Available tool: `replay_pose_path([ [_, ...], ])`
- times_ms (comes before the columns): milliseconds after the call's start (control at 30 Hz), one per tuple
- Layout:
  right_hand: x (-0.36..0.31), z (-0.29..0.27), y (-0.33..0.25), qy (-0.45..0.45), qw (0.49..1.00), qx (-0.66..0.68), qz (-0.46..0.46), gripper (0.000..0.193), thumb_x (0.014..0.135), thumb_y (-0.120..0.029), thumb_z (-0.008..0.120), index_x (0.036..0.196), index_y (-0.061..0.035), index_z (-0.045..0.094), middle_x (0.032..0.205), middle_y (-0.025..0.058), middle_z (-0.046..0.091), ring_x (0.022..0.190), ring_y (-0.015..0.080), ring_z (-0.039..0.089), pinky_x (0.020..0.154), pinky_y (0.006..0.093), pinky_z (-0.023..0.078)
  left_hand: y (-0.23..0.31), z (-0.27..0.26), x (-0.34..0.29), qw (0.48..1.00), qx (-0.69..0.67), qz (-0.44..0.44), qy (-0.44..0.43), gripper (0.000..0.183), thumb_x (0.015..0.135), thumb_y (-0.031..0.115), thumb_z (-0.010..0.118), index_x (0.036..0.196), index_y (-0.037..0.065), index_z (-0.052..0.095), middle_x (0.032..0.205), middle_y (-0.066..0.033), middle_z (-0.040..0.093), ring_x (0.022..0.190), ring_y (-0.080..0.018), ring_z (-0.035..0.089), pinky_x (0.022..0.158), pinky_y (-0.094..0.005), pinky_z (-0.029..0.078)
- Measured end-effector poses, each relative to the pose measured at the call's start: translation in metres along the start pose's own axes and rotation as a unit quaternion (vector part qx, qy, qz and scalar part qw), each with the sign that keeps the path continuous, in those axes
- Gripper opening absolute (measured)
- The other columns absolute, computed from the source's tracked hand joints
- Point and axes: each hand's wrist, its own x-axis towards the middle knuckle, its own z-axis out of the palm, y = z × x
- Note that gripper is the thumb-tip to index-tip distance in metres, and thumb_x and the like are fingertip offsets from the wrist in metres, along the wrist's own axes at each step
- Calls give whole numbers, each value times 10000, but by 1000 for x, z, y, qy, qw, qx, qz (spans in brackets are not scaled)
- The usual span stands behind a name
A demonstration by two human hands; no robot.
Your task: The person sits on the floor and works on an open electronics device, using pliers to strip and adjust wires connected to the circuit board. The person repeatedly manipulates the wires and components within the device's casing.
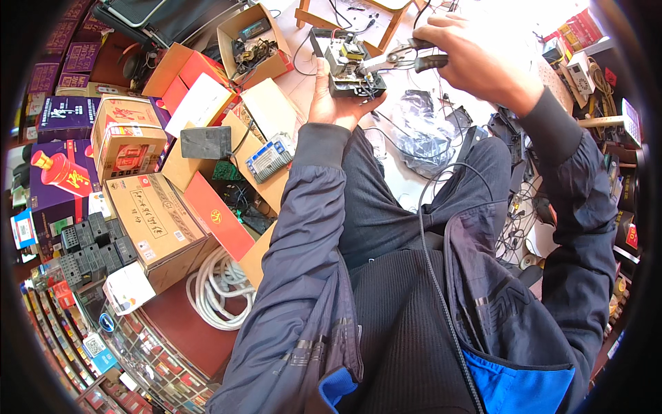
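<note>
My left hand (pixel 328 102) is wrapped round the underside of a black power supply (pixel 345 63) with its casing off on top. A circuit board with a yellow transformer (pixel 352 50) shows inside. Coming from the right, my right hand (pixel 469 55) grips a pair of pliers (pixel 400 57) by their black handles. The metal jaws reach in to the right side of the board; what exactly they pinch is too small to tell. A thin dark cable (pixel 303 52) hangs beside the power supply on the left.
An open carton of electronic parts (pixel 276 36) stands at the far left, nearer ones hold a black box-shaped adapter (pixel 205 143) and wires. Coiled white cable (pixel 219 293) lies lower left. Clear plastic bags (pixel 422 134) and tangled cables lie beyond my legs. Crowded shelves (pixel 586 76) line the right.
</note>
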Motion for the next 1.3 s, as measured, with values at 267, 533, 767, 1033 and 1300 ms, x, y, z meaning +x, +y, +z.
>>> replay_pose_path([
  [267,-54,3,-2,-28,943,117,310,539,857,-149,710,1360,9,598,1188,226,697,1080,337,709,955,396,540,2,2,-2,999,-29,19,7,859,934,759,566,1545,167,452,1473,-154,553,1322,-397,550,1048,-678,494],
  [533,-105,63,16,-73,832,304,459,620,886,-376,749,1305,64,630,1087,172,703,1020,218,650,922,339,492,5,-22,2,996,-67,22,-52,801,923,728,615,1500,181,518,1428,-129,606,1308,-403,568,1037,-692,495],
  [767,-122,77,32,12,783,347,516,637,853,-493,796,1206,28,699,1040,121,724,1000,185,664,881,314,511,3,-29,1,985,-137,27,-99,854,927,672,654,1596,203,404,1527,-202,517,1324,-457,549,1037,-706,491],
  [1033,-45,83,64,214,822,319,421,501,1036,-356,640,1311,62,636,1060,185,738,955,209,679,879,348,524,7,-24,3,989,-136,27,-41,883,940,717,596,1591,156,394,1492,-233,524,1338,-434,545,1042,-669,510],
  [1300,54,63,124,244,843,328,350,304,1020,-140,552,1269,31,575,1097,179,696,1021,281,687,939,400,527,12,-29,-2,990,-130,39,-30,859,985,704,536,1595,124,366,1483,-176,539,1332,-392,556,1062,-645,501],
])
